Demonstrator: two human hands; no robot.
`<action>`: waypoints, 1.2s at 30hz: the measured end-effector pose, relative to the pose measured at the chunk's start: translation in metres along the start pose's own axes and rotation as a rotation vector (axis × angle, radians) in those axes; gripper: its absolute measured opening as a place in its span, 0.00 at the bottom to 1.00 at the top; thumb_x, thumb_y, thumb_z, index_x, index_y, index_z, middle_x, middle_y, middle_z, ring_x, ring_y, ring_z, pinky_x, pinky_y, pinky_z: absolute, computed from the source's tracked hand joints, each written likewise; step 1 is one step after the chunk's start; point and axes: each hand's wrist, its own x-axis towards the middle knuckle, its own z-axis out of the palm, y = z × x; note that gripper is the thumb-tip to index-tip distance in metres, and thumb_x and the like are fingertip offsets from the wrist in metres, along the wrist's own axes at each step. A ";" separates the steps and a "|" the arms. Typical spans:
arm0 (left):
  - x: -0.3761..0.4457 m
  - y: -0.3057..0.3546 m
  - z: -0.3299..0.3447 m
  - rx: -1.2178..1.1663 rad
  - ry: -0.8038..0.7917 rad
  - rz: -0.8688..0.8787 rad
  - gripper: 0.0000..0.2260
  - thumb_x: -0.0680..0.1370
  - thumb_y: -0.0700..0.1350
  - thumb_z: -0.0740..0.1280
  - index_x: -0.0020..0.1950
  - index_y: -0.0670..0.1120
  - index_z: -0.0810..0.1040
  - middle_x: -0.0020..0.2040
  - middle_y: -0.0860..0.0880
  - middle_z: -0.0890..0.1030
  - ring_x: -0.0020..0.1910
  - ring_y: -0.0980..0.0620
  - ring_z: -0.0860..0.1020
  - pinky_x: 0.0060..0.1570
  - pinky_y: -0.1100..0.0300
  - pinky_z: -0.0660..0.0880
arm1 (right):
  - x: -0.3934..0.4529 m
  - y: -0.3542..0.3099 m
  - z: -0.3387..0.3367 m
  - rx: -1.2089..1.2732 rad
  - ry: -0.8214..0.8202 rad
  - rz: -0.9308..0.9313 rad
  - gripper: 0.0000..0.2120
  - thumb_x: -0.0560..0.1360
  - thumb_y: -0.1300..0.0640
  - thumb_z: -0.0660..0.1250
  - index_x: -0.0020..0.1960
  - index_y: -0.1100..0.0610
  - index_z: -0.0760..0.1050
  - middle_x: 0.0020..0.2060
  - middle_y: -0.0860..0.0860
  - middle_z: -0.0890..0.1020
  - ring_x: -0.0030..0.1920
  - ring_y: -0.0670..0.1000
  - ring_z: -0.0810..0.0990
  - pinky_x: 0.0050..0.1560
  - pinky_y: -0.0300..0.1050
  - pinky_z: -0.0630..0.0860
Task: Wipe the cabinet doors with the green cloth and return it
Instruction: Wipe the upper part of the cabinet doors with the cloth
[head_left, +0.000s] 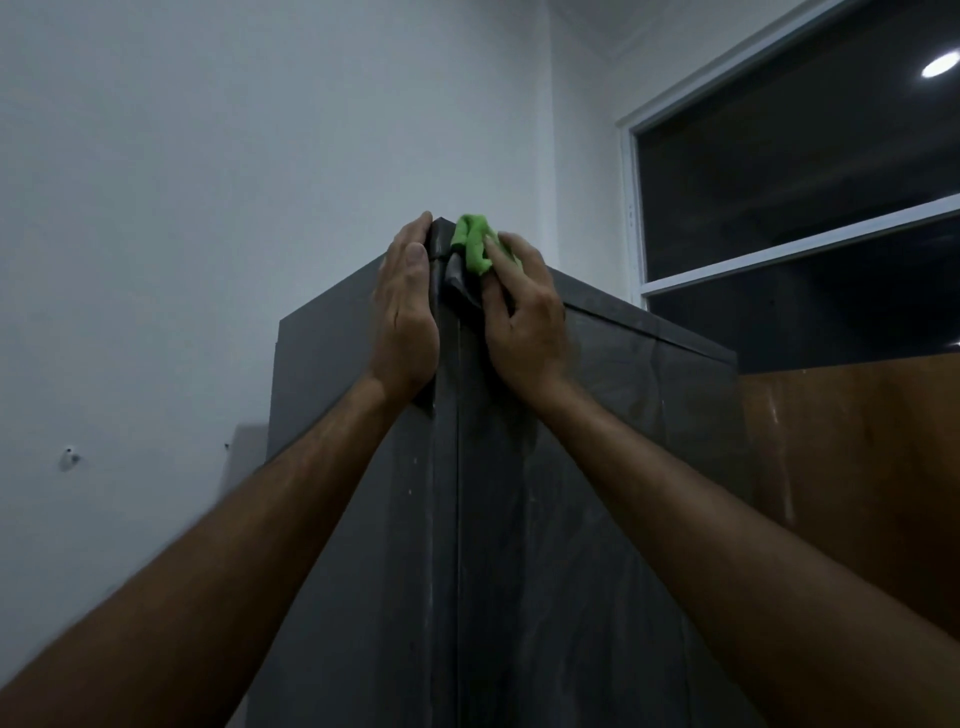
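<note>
right hand (524, 317) is bunching the green cloth (472, 244) against the cabinet door (597, 467) up at 12 o'clock, left hand (408, 306) is lying flat, fingers straight, on the corner just beside it

Two bare forearms come into view, the left from 7 o'clock and the right from 4 o'clock, with no sleeve, watch or band showing on either. The left hand (408, 306) and right hand (524, 317) are ungloved, their fingers (415, 254) without rings. One short, plain thumbnail shows on the left hand.
</note>
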 end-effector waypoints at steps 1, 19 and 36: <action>0.001 -0.001 -0.001 -0.015 -0.002 -0.002 0.27 0.86 0.51 0.47 0.81 0.40 0.65 0.80 0.44 0.68 0.81 0.51 0.65 0.81 0.47 0.61 | 0.000 -0.004 0.005 0.022 0.038 0.023 0.18 0.82 0.64 0.64 0.72 0.64 0.74 0.70 0.62 0.74 0.71 0.59 0.72 0.71 0.59 0.71; 0.010 0.001 -0.021 -0.360 -0.206 -0.216 0.27 0.90 0.52 0.39 0.83 0.42 0.61 0.81 0.45 0.68 0.80 0.51 0.66 0.82 0.51 0.60 | -0.042 -0.001 0.000 -0.161 -0.012 -0.260 0.18 0.80 0.61 0.67 0.70 0.58 0.77 0.71 0.54 0.76 0.67 0.58 0.73 0.63 0.62 0.71; -0.003 -0.013 -0.006 0.023 -0.075 -0.008 0.28 0.86 0.54 0.44 0.85 0.45 0.59 0.85 0.49 0.60 0.85 0.53 0.54 0.84 0.44 0.50 | 0.008 0.003 -0.013 -0.298 0.034 0.051 0.19 0.79 0.59 0.61 0.69 0.54 0.78 0.69 0.50 0.78 0.61 0.59 0.73 0.60 0.62 0.71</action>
